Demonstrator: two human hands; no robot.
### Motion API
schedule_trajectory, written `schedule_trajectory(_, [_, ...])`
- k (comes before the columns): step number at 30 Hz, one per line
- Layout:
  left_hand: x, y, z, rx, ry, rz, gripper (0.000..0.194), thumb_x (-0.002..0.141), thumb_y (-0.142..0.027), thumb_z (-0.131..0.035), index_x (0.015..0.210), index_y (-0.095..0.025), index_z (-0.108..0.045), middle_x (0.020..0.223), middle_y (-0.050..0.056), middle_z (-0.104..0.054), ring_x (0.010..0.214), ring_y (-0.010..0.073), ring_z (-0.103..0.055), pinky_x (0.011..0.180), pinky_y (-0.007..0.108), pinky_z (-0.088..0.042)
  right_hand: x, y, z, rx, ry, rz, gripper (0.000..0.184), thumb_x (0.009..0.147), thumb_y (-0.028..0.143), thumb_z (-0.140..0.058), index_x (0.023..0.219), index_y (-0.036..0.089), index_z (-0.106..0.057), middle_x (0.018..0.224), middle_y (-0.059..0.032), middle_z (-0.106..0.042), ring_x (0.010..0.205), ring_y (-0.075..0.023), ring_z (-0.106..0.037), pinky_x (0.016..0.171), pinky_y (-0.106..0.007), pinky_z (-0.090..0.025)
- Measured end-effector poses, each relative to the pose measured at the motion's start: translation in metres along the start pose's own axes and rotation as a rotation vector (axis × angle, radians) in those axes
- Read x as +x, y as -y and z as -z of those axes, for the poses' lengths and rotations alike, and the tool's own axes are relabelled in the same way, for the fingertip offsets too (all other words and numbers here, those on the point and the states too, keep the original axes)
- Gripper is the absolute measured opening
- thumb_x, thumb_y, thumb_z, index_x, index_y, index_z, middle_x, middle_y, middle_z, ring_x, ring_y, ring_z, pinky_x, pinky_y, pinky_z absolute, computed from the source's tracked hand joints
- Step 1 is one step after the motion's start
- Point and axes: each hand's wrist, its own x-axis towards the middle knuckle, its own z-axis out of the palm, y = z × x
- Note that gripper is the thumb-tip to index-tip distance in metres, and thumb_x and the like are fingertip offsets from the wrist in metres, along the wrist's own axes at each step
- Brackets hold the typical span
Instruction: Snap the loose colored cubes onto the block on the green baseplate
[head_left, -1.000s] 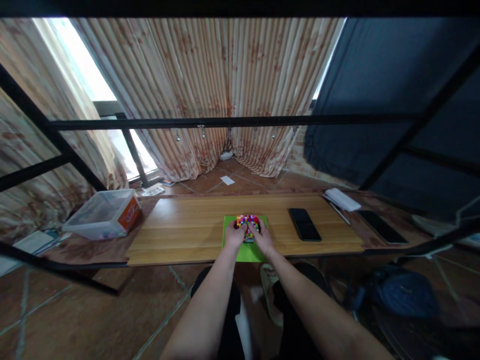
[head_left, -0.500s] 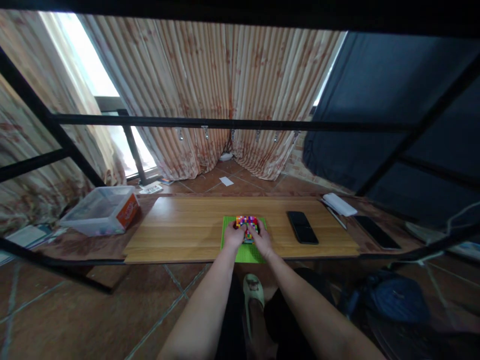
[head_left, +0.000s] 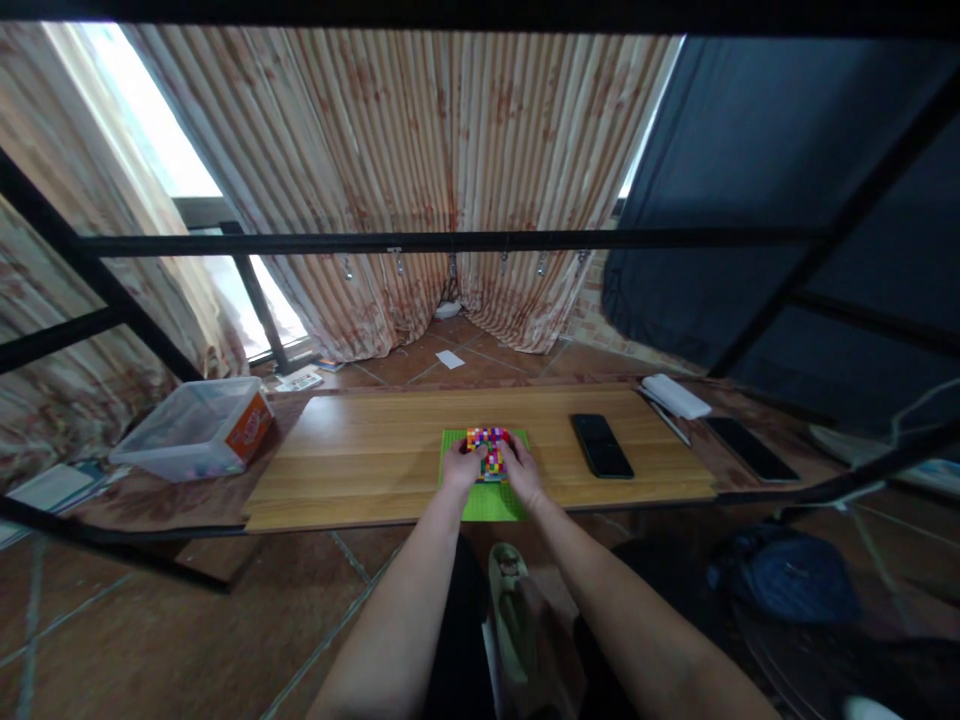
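A block of small multicoloured building bricks rests on or just over a bright green baseplate near the table's front edge. My left hand grips the block's left side, its thumb lying over the top. On the opposite side my right hand holds it the same way, fingers curled round the edge. Both hands are closed on it. My palms hide the sides of the block, and I cannot tell whether it is fixed to the baseplate.
A black phone lies on the wooden board, right of the baseplate. At the left stands a clear plastic box with an orange label. Another dark phone and a white folded item lie at the right. A black metal bar crosses ahead.
My thumbs have drawn apart, so more of the brick block's top shows between them. The whole view has shifted slightly with my head.
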Motion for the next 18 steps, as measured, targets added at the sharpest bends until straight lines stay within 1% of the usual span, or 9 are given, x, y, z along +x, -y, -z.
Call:
schedule_trajectory(3, [-0.001,0.000,0.004,-0.038,0.033,-0.002,0.034,0.086,-0.033,-0.067,0.113,-0.014,-0.063,0.110,0.009,-0.068,0.096,0.0212,-0.066,0.085,0.038,-0.054,0.000,-0.002,0.000,0.000,0.002,-0.002,0.047,0.086,0.055,-0.053,0.121,0.026,-0.064,0.120,-0.0069,-0.071,0.115,-0.0266,-0.062,0.102,-0.044,-0.046])
schedule_trajectory(6, [-0.004,-0.002,0.010,-0.089,0.066,-0.023,0.032,0.070,-0.028,-0.079,0.097,-0.013,-0.068,0.092,0.007,-0.074,0.085,0.0200,-0.069,0.083,0.033,-0.053,0.000,-0.001,0.000,-0.002,0.018,0.001,0.047,0.086,0.055,-0.054,0.121,0.026,-0.063,0.121,-0.0066,-0.070,0.115,-0.0259,-0.062,0.103,-0.043,-0.045])
schedule_trajectory(11, [-0.011,-0.007,0.021,-0.130,0.150,-0.029,0.043,0.051,-0.020,-0.084,0.091,-0.013,-0.072,0.088,0.009,-0.075,0.082,0.0220,-0.069,0.086,0.036,-0.053,0.003,0.000,0.000,0.002,0.051,0.014,0.046,0.087,0.055,-0.053,0.121,0.025,-0.062,0.121,-0.0067,-0.069,0.114,-0.0241,-0.062,0.103,-0.041,-0.045])
schedule_trajectory(13, [-0.012,-0.008,0.022,-0.123,0.149,-0.027,0.044,0.048,-0.018,-0.084,0.090,-0.014,-0.072,0.086,0.008,-0.075,0.083,0.0231,-0.069,0.087,0.037,-0.053,0.004,-0.001,0.000,0.002,0.052,0.013,0.047,0.086,0.054,-0.053,0.122,0.025,-0.061,0.122,-0.0070,-0.069,0.115,-0.0243,-0.062,0.103,-0.041,-0.044])
schedule_trajectory(18, [-0.012,-0.006,0.016,-0.085,0.094,-0.033,0.038,0.049,-0.017,-0.081,0.086,-0.015,-0.072,0.077,0.005,-0.074,0.079,0.0229,-0.069,0.085,0.038,-0.053,0.005,-0.005,-0.002,0.005,0.063,0.006,0.049,0.086,0.054,-0.055,0.124,0.024,-0.060,0.122,-0.0081,-0.069,0.114,-0.0251,-0.062,0.103,-0.040,-0.044])
